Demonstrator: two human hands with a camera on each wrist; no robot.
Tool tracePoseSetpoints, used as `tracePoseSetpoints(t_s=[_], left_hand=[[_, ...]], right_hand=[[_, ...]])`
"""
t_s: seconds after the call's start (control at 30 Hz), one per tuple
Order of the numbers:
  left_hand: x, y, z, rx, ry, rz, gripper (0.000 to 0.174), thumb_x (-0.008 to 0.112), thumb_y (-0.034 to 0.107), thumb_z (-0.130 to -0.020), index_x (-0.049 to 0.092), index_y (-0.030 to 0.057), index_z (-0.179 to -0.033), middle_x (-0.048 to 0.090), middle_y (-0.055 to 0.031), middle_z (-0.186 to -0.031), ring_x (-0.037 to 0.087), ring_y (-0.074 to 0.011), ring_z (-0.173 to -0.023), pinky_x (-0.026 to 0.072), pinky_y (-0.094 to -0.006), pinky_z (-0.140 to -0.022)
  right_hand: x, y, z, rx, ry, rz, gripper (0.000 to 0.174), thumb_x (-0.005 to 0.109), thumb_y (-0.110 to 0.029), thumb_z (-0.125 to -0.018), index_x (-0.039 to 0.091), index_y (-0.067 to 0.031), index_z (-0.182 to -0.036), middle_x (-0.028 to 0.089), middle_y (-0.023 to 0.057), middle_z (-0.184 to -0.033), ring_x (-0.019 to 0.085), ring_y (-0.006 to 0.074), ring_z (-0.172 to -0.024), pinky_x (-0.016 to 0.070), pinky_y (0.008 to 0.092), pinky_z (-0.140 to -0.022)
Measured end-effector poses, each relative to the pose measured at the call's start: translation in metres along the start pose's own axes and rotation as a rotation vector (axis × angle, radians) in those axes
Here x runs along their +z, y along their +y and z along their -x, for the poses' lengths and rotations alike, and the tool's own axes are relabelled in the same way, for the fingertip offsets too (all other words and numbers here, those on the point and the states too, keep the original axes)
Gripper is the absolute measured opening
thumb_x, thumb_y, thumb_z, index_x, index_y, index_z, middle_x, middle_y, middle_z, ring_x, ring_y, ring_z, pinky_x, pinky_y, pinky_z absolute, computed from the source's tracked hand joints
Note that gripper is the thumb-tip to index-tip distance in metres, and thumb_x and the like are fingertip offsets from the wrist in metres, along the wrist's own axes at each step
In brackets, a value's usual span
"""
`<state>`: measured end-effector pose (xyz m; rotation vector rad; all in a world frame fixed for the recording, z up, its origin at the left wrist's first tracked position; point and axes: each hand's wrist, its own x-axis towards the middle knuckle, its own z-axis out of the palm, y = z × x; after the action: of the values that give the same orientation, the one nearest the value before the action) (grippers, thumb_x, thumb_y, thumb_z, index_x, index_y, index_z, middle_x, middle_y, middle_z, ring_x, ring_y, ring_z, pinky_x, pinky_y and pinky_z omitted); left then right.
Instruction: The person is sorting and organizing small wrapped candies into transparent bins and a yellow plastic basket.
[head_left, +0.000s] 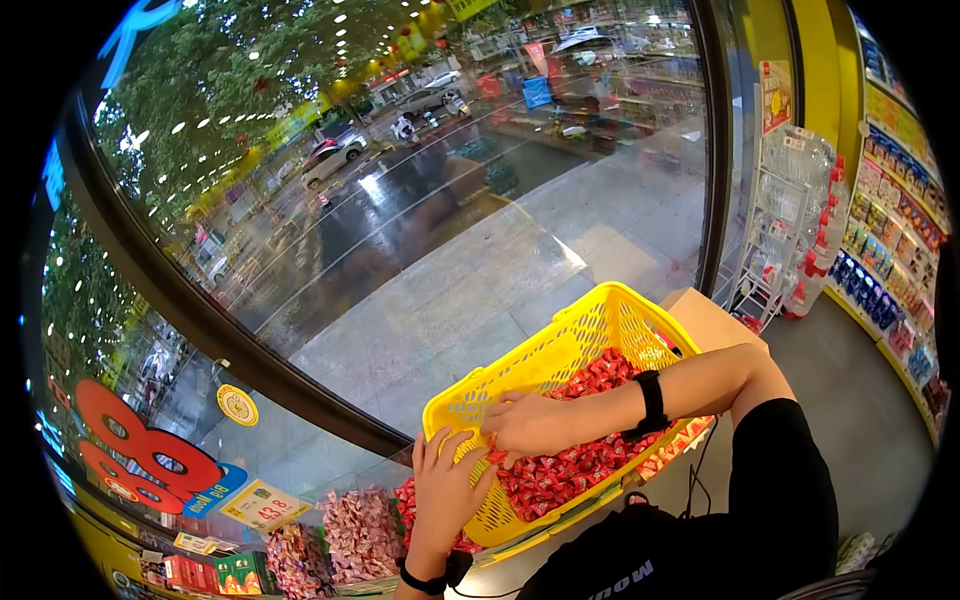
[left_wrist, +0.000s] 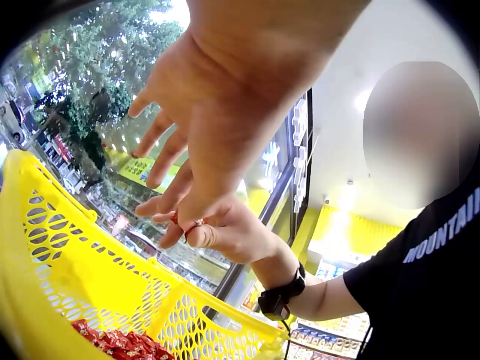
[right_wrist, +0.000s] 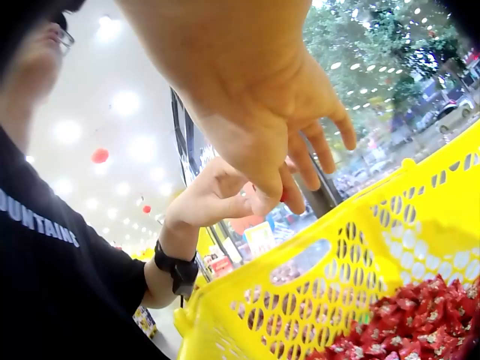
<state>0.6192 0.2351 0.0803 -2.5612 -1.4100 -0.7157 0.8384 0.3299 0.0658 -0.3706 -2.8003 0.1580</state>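
Above the left end of a yellow basket point(head_left: 560, 345), both hands meet. The right hand point(head_left: 540, 425) pinches a small red-wrapped candy point(left_wrist: 177, 218) between thumb and fingers; its other fingers reach forward. Beside it, the left hand point(head_left: 447, 488) has its fingers spread and loosely bent, with its thumb close to the candy; whether it touches the candy cannot be told. The near palm hides part of the fingertips in each wrist view. Many red-wrapped candies point(head_left: 560, 480) lie in the basket, also seen in the right wrist view point(right_wrist: 416, 319).
Bagged candies point(head_left: 362, 535) and a price sign point(head_left: 268, 506) stand left of the basket. A large window frame point(head_left: 250, 345) runs behind it. At the right are a cardboard box point(head_left: 705, 320), a wire rack with bottles point(head_left: 785, 220) and stocked shelves point(head_left: 890, 225).
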Motion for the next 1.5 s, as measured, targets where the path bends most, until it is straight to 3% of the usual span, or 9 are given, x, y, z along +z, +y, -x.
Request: tracePoseSetpoints(t_s=[0.23,0.4,0.53,0.63,0.8,0.97,1.27,1.4,1.5], left_hand=[[-0.001,-0.026,0.045,0.012,0.070,0.008,0.019,0.088,0.021,-0.077,0.080,0.0101,-0.091,0.070,-0.0038,-0.121,0.056,-0.0327,-0.131,0.0270,-0.0625,-0.123],[0.000,-0.065,0.099,-0.245,0.189,0.114,0.016,0.086,0.018,-0.078,0.078,0.0079,-0.087,0.068,-0.0060,-0.122,0.056,-0.0343,-0.131,0.0298,-0.0631,-0.120],[0.039,-0.110,0.159,-0.523,0.258,0.143,0.017,0.083,0.020,-0.080,0.076,0.0061,-0.087,0.066,-0.0096,-0.121,0.057,-0.0363,-0.125,0.0333,-0.0632,-0.116],[0.086,-0.130,0.206,-0.566,0.111,-0.042,0.022,0.082,0.025,-0.082,0.075,0.0054,-0.088,0.066,-0.0110,-0.118,0.057,-0.0363,-0.122,0.0361,-0.0607,-0.113],[0.112,-0.132,0.227,-0.691,-0.162,0.173,0.022,0.083,0.032,-0.081,0.077,0.0108,-0.083,0.067,-0.0106,-0.116,0.060,-0.0348,-0.113,0.0412,-0.0524,-0.107],[0.089,-0.123,0.195,-0.539,-0.073,0.093,0.020,0.083,0.025,-0.082,0.077,0.0091,-0.092,0.067,-0.0138,-0.123,0.061,-0.0374,-0.117,0.0442,-0.0517,-0.106],[-0.044,-0.057,0.018,-0.087,0.041,0.285,0.029,0.080,0.019,-0.085,0.073,0.0087,-0.111,0.062,-0.0141,-0.134,0.056,-0.0408,-0.129,0.0459,-0.0506,-0.108],[-0.034,-0.019,-0.057,0.118,-0.059,0.352,0.037,0.079,0.024,-0.088,0.070,0.0092,-0.121,0.061,-0.0157,-0.137,0.057,-0.0380,-0.131,0.0455,-0.0500,-0.110],[0.017,0.000,-0.095,0.156,-0.155,0.341,0.046,0.074,0.033,-0.092,0.068,0.0077,-0.129,0.060,-0.0169,-0.141,0.056,-0.0387,-0.133,0.0452,-0.0499,-0.112]], right_hand=[[0.030,-0.023,-0.026,-0.030,0.040,-0.059,0.025,0.076,-0.021,-0.087,0.076,-0.0039,-0.105,0.071,0.0133,-0.115,0.066,0.0354,-0.114,0.0531,0.0484,-0.098],[0.038,-0.025,-0.034,0.015,-0.007,-0.215,0.030,0.076,-0.017,-0.086,0.073,-0.0036,-0.112,0.069,0.0158,-0.118,0.066,0.0394,-0.112,0.0537,0.0489,-0.098],[0.043,-0.010,-0.023,0.065,-0.094,-0.280,0.034,0.076,-0.018,-0.087,0.072,-0.0026,-0.117,0.068,0.0168,-0.121,0.065,0.0394,-0.115,0.0532,0.0489,-0.099],[0.032,-0.012,-0.015,0.125,-0.168,-0.263,0.034,0.075,-0.019,-0.090,0.071,-0.0016,-0.118,0.067,0.0172,-0.122,0.065,0.0383,-0.116,0.0530,0.0489,-0.099],[0.022,-0.020,-0.009,0.221,-0.213,-0.294,0.033,0.074,-0.019,-0.094,0.071,-0.0031,-0.123,0.063,0.0175,-0.136,0.061,0.0375,-0.126,0.0508,0.0467,-0.107],[0.017,-0.022,0.009,0.191,-0.017,-0.256,0.032,0.075,-0.017,-0.091,0.071,-0.0036,-0.120,0.066,0.0162,-0.126,0.066,0.0379,-0.114,0.0555,0.0466,-0.097],[-0.033,-0.016,0.031,0.298,0.026,-0.164,0.036,0.075,-0.021,-0.089,0.072,-0.0044,-0.121,0.069,0.0179,-0.126,0.068,0.0397,-0.113,0.0548,0.0485,-0.099],[-0.037,0.008,0.038,0.381,-0.044,-0.100,0.040,0.074,-0.026,-0.090,0.072,-0.0058,-0.125,0.070,0.0180,-0.125,0.067,0.0386,-0.115,0.0538,0.0481,-0.101],[-0.018,0.042,0.059,0.479,-0.148,0.001,0.044,0.072,-0.035,-0.091,0.073,-0.0080,-0.125,0.070,0.0180,-0.124,0.068,0.0381,-0.114,0.0539,0.0474,-0.102]])
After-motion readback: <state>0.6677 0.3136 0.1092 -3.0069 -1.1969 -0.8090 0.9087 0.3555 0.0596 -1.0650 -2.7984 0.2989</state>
